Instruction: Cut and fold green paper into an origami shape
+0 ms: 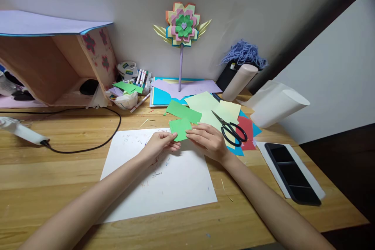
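Note:
A small green paper square (pixel 179 129) is held up over a white sheet (pixel 178 179) marked with specks of color. My left hand (pixel 160 144) pinches its lower left corner between thumb and fingers. On the right edge of the square, my right hand (pixel 208 140) grips with its fingertips, the thumb hidden behind the fingers. Just behind lies a green paper strip (pixel 184 111). Black-handled scissors (pixel 230 128) rest to the right on pale yellow paper (pixel 205 106).
A paper flower (pixel 184 25) on a purple stem stands at the back. Left are a cardboard box (pixel 102 62), a scrap-filled cup (pixel 126 100) and a corded white tool (pixel 23 131). Red paper (pixel 245 133), a phone (pixel 293 174) and a paper roll (pixel 240 82) sit at right.

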`<state>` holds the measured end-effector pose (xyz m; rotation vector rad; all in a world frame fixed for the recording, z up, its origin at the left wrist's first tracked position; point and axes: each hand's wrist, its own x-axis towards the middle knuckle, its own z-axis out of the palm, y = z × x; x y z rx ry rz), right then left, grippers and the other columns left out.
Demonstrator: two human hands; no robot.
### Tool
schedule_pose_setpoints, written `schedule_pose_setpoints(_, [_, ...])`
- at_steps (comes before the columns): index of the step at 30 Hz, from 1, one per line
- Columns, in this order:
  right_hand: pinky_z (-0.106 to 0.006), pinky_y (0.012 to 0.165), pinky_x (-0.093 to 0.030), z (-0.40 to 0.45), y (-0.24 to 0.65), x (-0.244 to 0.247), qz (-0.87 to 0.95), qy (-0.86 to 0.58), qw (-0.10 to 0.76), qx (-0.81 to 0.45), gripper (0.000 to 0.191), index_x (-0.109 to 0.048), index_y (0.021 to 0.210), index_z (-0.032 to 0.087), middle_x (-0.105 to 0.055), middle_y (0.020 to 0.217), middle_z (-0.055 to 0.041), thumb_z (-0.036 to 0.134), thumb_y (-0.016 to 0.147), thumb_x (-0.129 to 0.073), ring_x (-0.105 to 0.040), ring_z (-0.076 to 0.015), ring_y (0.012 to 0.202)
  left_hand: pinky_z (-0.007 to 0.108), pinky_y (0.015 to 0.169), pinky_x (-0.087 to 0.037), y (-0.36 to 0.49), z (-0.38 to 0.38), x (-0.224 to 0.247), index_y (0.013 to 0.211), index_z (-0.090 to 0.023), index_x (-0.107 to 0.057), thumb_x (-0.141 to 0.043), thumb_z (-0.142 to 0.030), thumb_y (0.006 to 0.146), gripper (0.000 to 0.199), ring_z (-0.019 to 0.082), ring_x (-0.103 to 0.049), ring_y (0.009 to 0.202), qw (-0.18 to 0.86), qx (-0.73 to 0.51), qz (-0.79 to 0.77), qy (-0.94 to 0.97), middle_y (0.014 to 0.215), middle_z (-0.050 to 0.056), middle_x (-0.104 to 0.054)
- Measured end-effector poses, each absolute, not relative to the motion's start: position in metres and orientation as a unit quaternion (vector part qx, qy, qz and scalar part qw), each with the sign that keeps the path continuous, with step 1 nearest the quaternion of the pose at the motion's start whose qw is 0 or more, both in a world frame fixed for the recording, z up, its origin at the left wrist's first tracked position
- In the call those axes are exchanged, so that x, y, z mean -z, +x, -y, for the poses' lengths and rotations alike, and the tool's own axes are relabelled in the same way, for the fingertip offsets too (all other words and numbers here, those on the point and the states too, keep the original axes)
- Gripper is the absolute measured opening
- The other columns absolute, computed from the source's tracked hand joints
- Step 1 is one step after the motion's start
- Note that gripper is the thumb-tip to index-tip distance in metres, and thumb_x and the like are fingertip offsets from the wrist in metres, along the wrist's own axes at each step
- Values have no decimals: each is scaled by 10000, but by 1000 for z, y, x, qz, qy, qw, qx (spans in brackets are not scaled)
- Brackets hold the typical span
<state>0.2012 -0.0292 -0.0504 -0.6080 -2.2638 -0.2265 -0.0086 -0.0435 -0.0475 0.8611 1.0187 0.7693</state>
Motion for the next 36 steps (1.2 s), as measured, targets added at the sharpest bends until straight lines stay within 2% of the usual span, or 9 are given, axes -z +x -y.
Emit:
schedule_pose_setpoints(7, [-333,826,-509,35,186,53,893,-212,392,62,137,-656,906,190,-718,861,-22,132,792,-608,-602,-162,847,248,684,-515,-8,44,48,723,-92,-661,-681,-424,696,334,137,-646,673,711,-306,-443,452,735,95,-697])
schedule_pose_setpoints(16, [-339,825,-499,32,193,53,911,-210,348,70,169,-643,953,230,-708,876,-16,149,827,-565,-595,-165,895,314,743,-523,-13,42,53,816,-78,-672,-635,-393,746,326,182,-662,753,752,-283,-394,447,865,156,-700])
schedule_pose_setpoints(21, [-339,837,-506,32,196,54,928,-190,313,66,197,-632,987,243,-706,932,-12,150,848,-530,-605,-163,944,322,739,-519,-12,43,52,753,-95,-659,-649,-398,727,304,173,-664,714,747,-275,-407,448,819,141,-705])
schedule_pose_setpoints(26, [-335,788,-504,34,192,55,926,-190,321,58,161,-632,946,225,-709,925,-12,146,836,-544,-606,-176,920,318,745,-514,-11,45,50,734,-95,-658,-632,-424,734,330,172,-663,702,733,-269,-413,468,738,113,-699])
schedule_pose_setpoints(30, [-334,772,-491,35,186,54,912,-224,344,-2,72,-618,863,212,-695,898,-25,179,820,-570,-581,-181,907,321,729,-515,-10,46,47,710,-100,-652,-634,-423,730,324,172,-663,684,733,-264,-411,474,712,94,-693])
schedule_pose_setpoints(36, [-377,838,-438,39,179,55,875,-310,356,-106,21,-585,798,205,-629,904,-52,204,812,-569,-528,-196,946,291,664,-510,-8,47,44,721,-93,-660,-651,-446,705,354,151,-650,613,726,-266,-420,476,674,82,-681])
